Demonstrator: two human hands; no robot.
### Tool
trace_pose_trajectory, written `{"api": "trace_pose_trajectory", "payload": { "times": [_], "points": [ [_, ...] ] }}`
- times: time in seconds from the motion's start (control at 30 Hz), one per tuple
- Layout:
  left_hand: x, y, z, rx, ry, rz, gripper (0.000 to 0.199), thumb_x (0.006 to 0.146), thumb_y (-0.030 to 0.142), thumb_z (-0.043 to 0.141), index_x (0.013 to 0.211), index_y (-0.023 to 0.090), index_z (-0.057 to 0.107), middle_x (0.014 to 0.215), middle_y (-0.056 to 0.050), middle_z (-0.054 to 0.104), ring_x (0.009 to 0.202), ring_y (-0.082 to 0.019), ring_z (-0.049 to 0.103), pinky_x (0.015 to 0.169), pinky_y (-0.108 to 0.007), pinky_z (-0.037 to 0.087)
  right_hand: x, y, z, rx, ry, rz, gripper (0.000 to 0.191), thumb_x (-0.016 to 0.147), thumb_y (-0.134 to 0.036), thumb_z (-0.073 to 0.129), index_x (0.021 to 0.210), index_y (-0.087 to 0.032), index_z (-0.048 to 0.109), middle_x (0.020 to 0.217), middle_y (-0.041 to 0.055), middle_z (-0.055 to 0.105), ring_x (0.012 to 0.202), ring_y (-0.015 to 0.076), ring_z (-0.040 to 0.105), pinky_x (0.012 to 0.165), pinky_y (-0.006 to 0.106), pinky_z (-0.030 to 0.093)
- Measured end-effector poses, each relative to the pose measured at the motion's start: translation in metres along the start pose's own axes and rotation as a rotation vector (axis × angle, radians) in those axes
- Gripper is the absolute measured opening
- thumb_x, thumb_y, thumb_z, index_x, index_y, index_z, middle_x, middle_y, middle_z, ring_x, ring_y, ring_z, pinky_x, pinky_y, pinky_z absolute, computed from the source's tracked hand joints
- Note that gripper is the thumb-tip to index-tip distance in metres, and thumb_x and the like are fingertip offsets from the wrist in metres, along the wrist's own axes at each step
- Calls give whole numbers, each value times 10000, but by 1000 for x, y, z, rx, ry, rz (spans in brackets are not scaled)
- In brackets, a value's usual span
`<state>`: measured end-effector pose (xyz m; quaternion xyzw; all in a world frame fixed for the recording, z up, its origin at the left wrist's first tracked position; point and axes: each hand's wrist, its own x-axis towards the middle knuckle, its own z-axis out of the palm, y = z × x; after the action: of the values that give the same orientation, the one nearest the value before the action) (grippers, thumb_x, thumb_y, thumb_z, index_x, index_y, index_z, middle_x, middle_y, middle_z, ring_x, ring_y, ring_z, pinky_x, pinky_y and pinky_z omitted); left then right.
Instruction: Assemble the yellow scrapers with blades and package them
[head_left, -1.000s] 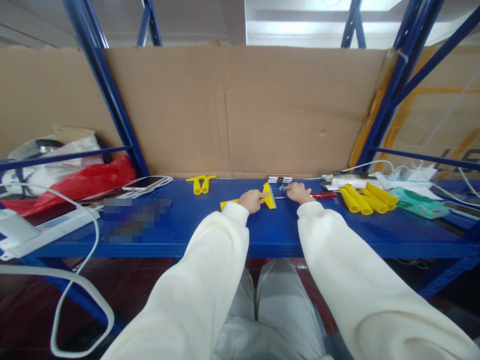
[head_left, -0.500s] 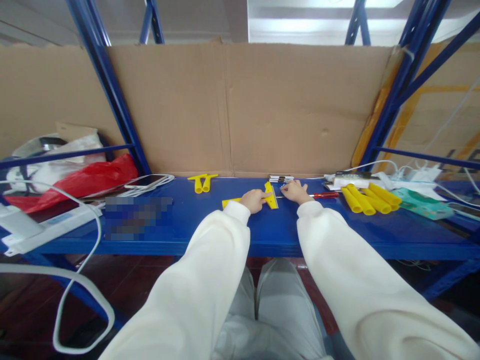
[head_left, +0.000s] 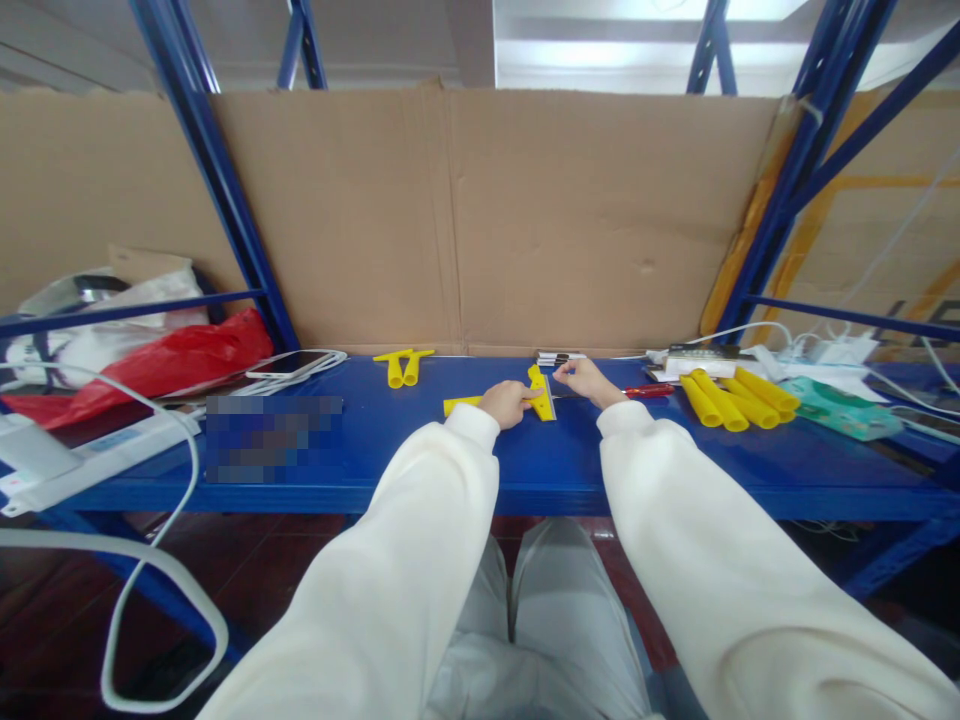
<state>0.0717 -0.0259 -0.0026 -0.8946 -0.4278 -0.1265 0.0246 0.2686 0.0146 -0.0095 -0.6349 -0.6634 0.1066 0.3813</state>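
Note:
My left hand (head_left: 508,403) is closed around the neck of a yellow scraper (head_left: 541,400). The scraper lies flat on the blue bench, its handle pointing left and its wide head, with a pale blade edge, facing right. Just right of that head, my right hand (head_left: 588,382) has thumb and fingers pinched together; whatever sits in the pinch is too small to make out. A screwdriver with a red handle (head_left: 649,391) lies on the bench, its shaft running leftward beneath my right hand.
Two yellow T-shaped scraper parts (head_left: 403,367) stand at the back left. Several yellow tubular handles (head_left: 739,398) are piled at the right beside a green packet (head_left: 846,408). Small stacked blades or clips (head_left: 559,358) rest by the cardboard wall (head_left: 555,220). A phone (head_left: 294,364) and cables lie left.
My right hand has lifted a little and its pinched fingertips have come slightly left, closer to the scraper head. My left hand stays on the scraper.

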Motion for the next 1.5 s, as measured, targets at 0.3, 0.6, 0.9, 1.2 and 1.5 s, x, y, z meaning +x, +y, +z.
{"api": "trace_pose_trajectory", "payload": {
  "times": [0.3, 0.6, 0.9, 1.2, 1.5],
  "points": [
    [-1, 1, 0, 20, 5, 20, 423, 923, 196, 536, 1316, 320, 634, 1216, -67, 696, 1141, -220, 645, 962, -290, 483, -9, -16, 8, 290, -146, -56, 101, 717, -208, 661, 629, -161, 648, 773, 32, 714, 806, 174, 637, 827, 311, 498],
    [0, 1, 2, 32, 23, 49, 408, 918, 193, 540, 1292, 315, 652, 1203, -76, 699, 1138, -226, 643, 960, -302, 489, -14, -20, 8, 169, -99, -87, 92, 735, -189, 652, 646, -168, 640, 816, 38, 719, 877, 182, 645, 874, 322, 485],
    [0, 0, 3, 25, 30, 51, 400, 920, 197, 540, 1283, 318, 658, 1202, -74, 699, 1139, -229, 644, 958, -304, 494, -16, -23, 9, 132, -107, -64, 100, 779, -169, 605, 700, -161, 665, 844, 52, 730, 852, 179, 660, 850, 318, 500],
    [-1, 1, 1, 47, 22, 70, 413, 927, 185, 525, 1302, 309, 643, 1215, -77, 691, 1162, -233, 631, 966, -310, 492, -18, -26, 5, 62, -95, -102, 103, 788, -164, 609, 703, -174, 667, 882, 58, 734, 907, 190, 654, 857, 314, 493],
    [-1, 1, 2, 41, 36, 82, 411, 924, 176, 534, 1297, 303, 649, 1195, -80, 696, 1150, -229, 635, 961, -304, 495, -17, -20, 9, 223, -58, -60, 132, 726, -198, 666, 841, -186, 602, 940, 38, 688, 904, 178, 621, 872, 347, 498]
  ]
}}
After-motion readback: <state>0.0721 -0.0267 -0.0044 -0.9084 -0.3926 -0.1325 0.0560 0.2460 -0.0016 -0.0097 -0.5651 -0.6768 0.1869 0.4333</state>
